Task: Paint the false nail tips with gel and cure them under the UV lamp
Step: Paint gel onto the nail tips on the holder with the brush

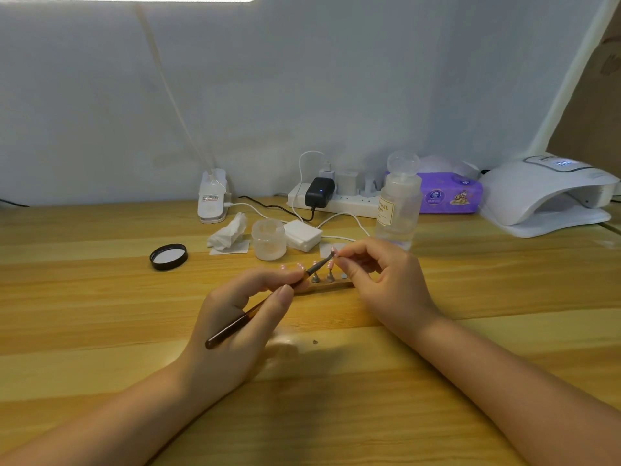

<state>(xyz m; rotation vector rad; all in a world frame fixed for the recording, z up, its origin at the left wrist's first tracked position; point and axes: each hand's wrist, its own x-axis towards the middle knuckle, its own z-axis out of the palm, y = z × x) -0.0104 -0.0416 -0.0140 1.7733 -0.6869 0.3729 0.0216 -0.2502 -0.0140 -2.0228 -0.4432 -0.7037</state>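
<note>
Nearest, resting low on the wooden table: left hand, fingers curled round a brown brush, long axis running up and right to the bristles. Just beyond, right hand, fingertips pinching one pink nail tip on its stand, touching the brush end. Other tips standing on the wooden holder between the hands. UV lamp well apart, far right, mouth open toward the left.

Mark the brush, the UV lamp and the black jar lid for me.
brush [235, 326]: head view, on its brown handle below the left hand's fingers.
UV lamp [537, 186]: head view, on its white dome.
black jar lid [168, 256]: head view, on its pale inner liner.
</note>
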